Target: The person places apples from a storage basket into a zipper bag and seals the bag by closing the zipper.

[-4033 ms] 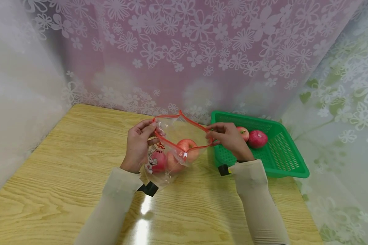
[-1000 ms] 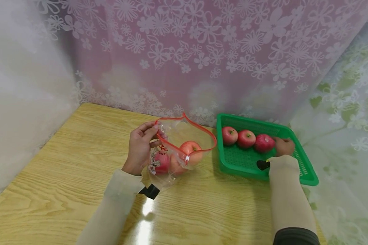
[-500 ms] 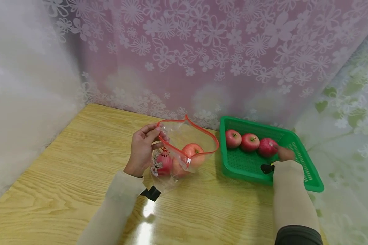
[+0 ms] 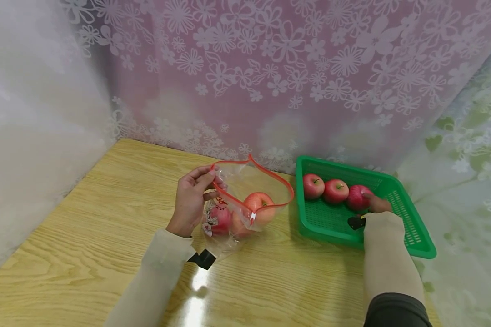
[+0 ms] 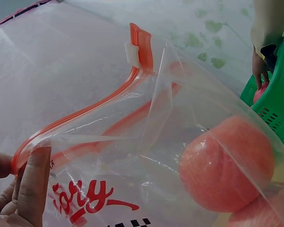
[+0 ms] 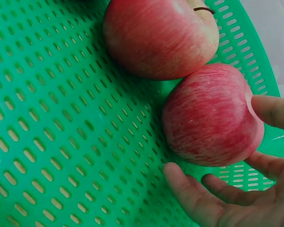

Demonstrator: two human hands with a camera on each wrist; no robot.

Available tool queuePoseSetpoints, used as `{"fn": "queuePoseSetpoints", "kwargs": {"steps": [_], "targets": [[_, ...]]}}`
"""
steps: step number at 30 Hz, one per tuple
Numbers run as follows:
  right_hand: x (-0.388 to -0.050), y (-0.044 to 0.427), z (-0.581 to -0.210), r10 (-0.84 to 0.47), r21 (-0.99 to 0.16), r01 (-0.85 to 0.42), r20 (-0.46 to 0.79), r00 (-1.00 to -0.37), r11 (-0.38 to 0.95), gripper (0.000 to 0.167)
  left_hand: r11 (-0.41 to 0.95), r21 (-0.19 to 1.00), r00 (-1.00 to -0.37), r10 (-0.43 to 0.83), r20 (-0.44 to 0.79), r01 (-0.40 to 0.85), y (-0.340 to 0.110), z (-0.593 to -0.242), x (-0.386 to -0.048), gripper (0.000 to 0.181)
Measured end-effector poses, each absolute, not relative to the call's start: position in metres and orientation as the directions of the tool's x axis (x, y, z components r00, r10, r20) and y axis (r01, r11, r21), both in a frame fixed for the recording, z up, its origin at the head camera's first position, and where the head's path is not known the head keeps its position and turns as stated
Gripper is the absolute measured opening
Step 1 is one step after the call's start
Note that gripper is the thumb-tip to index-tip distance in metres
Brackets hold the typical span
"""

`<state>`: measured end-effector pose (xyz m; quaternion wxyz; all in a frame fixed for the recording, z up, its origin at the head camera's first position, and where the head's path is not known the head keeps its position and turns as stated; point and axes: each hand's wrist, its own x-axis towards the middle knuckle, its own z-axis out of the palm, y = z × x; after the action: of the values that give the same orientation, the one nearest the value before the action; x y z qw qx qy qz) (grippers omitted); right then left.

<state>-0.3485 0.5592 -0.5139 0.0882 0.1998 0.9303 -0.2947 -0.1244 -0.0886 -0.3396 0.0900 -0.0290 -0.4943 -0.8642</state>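
My left hand [image 4: 190, 200] pinches the red-edged rim of a clear zip bag [image 5: 118, 156], whose mouth gapes wide. Inside the bag lie several apples, among them a pale red apple [image 5: 227, 163]. My right hand [image 4: 379, 204] reaches into the green basket [image 4: 323, 231] at the rightmost of three red apples. In the right wrist view its fingers are spread and nearly straight about that dark red apple [image 6: 210, 116], some touching its dimpled end. A stemmed apple [image 6: 161, 38] sits against it. At the row's left end is another apple [image 4: 313, 186].
The wooden table [image 4: 86, 236] carries both bag and basket. A white slider [image 5: 132, 54] sits on the bag's zip. Behind the table hangs a pink floral curtain [image 4: 229, 91]; a pale leafy curtain [image 4: 466, 190] hangs on the right.
My right hand left the bag's rim and went right into the basket; it has since shifted left onto the rightmost apple. The left hand keeps its pinch on the bag.
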Motion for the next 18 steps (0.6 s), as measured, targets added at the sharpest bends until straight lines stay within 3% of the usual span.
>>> {"fn": "queuePoseSetpoints", "kwargs": {"steps": [2, 5, 11, 18], "targets": [[-0.342, 0.550, -0.506, 0.334, -0.515, 0.422, -0.259, -0.906, 0.746, 0.110, -0.497, 0.847, -0.982, -0.128, 0.142, 0.187, -0.089, -0.340, -0.125, 0.016], [-0.315, 0.511, -0.471, 0.381, -0.574, 0.486, -0.303, -0.873, 0.659, 0.112, -0.499, 0.845, -0.981, -0.130, 0.143, 0.189, -0.088, -0.340, -0.124, 0.016], [-0.263, 0.430, -0.407, 0.467, -0.637, 0.611, -0.408, -0.784, 0.470, 0.090, -0.498, 0.847, -0.982, -0.126, 0.143, 0.187, -0.088, -0.340, -0.124, 0.012], [-0.258, 0.421, -0.395, 0.463, -0.618, 0.606, -0.399, -0.791, 0.501, 0.081, -0.489, 0.852, -0.981, -0.127, 0.146, 0.190, -0.089, -0.341, -0.125, 0.014]]}}
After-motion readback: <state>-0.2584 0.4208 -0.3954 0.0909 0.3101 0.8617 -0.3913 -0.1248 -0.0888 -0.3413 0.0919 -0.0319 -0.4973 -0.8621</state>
